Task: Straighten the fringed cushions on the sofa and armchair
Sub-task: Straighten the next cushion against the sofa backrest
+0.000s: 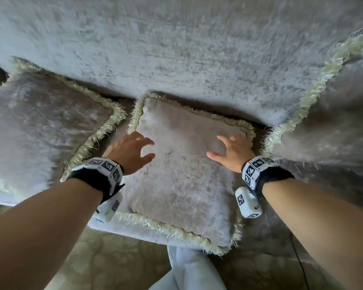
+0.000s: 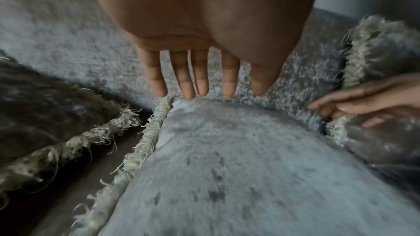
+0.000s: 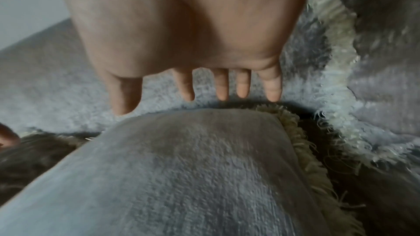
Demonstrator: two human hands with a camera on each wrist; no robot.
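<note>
A grey velvet cushion (image 1: pixel 182 174) with a cream fringe lies flat on the sofa seat, its far edge near the backrest. Both hands hover over its far half with spread fingers and hold nothing. My left hand (image 1: pixel 132 151) is over the cushion's far left part, my right hand (image 1: pixel 231 151) over its far right part. In the left wrist view the left hand (image 2: pixel 200 71) has straight fingers above the middle cushion (image 2: pixel 227 168). The right wrist view shows the right hand (image 3: pixel 204 78) the same way above the middle cushion (image 3: pixel 181 168). Whether the palms touch the fabric is unclear.
A second fringed cushion (image 1: pixel 40 126) lies to the left and a third (image 1: pixel 333 114) leans at the right. The grey sofa backrest (image 1: pixel 176 49) rises behind them. A patterned carpet (image 1: pixel 113 258) and the person's pale trousers (image 1: pixel 189 271) are below the seat's front edge.
</note>
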